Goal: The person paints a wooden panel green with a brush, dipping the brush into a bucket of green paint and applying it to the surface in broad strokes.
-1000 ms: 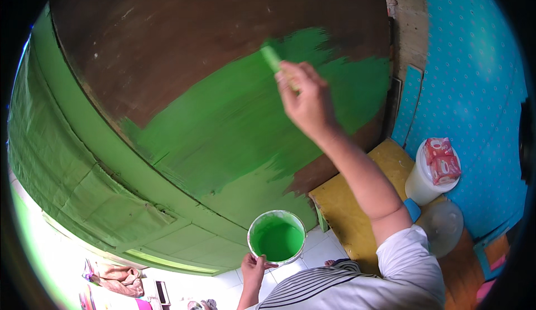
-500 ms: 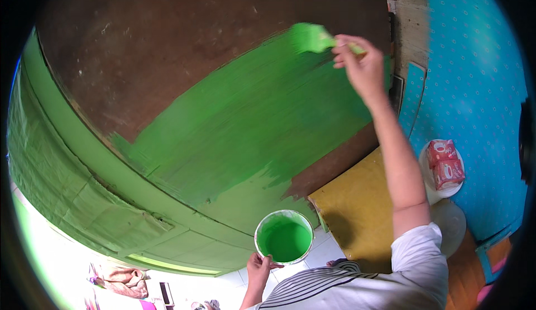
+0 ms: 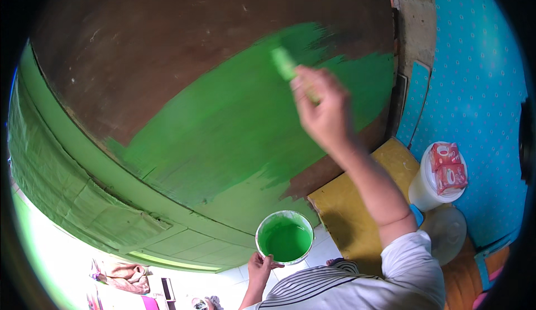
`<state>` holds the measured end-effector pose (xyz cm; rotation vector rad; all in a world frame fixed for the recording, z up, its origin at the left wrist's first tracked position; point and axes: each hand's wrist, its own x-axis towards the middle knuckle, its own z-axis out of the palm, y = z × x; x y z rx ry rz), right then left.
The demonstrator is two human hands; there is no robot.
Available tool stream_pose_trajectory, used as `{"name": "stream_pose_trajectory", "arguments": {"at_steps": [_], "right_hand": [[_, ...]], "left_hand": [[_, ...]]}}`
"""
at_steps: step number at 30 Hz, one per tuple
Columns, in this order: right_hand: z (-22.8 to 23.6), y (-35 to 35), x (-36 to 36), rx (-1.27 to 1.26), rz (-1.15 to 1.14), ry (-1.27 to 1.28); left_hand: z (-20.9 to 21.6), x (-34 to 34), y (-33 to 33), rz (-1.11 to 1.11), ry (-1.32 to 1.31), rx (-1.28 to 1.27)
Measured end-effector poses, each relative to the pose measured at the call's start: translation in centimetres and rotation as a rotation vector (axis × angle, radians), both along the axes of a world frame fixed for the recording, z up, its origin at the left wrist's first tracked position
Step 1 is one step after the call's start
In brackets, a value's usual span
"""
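Note:
My right hand (image 3: 326, 106) is wrapped round the handle of a paintbrush (image 3: 283, 64), whose green bristles blur with motion at the brown panel (image 3: 139, 47). Wet-looking green paint (image 3: 223, 125) covers a broad band of that panel, with ragged streaks at its upper right end. Low in front of me, my left hand (image 3: 261, 266) grips the rim of a small white bucket (image 3: 285, 217). Green paint (image 3: 287, 243) lies inside it. The bucket hangs over white floor tiles, close to the panel's lower light-green edge.
To the right, a yellow board (image 3: 349, 206) adjoins the panel. Beyond it stands a white lidded tub (image 3: 421, 192) with red packets (image 3: 449, 176) on top, against a blue patterned wall (image 3: 480, 75). A green sheet (image 3: 61, 170) hangs at left; crumpled cloth (image 3: 123, 276) lies below.
My right hand and the brush have swept left and downward from the band's upper right. Fresh green now shows where they were. The left hand and bucket stay nearly in place.

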<state>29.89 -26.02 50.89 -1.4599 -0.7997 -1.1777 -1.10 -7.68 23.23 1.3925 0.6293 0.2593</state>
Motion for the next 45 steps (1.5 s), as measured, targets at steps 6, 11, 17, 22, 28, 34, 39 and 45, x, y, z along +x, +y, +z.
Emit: {"name": "stream_pose_trajectory", "arguments": {"at_steps": [6,11,17,22,28,34,39,45], "right_hand": [[-1.5,7.2,-7.7,-0.075,0.489,0.054],[-2.3,5.2,-3.8,-0.008,0.451,0.082],[-2.7,-6.8,6.8,0.244,0.359,0.407],[-2.2,-14.6,12.7,0.258,0.049,0.364],[-2.9,-11.6,12.3,0.186,-0.117,0.215],[-2.2,-2.1,1.3,-0.001,0.164,0.105],[-2.2,-1.2,-1.3,-0.021,0.395,0.102],[-3.9,-7.1,7.1,0.198,0.383,0.325]], "left_hand": [[0.4,1.2,-1.1,-0.019,0.026,0.005],[0.8,0.7,-1.5,0.013,0.054,0.036],[0.5,0.2,-1.6,0.022,0.030,0.052],[0.7,-0.5,-1.6,0.027,0.038,0.045],[0.2,-1.0,-1.9,0.034,-0.004,0.036],[1.3,-1.0,-2.9,0.049,0.059,0.046],[1.9,-0.9,-3.2,0.040,0.073,0.053],[1.7,-0.7,-3.0,0.021,0.036,0.068]]}}
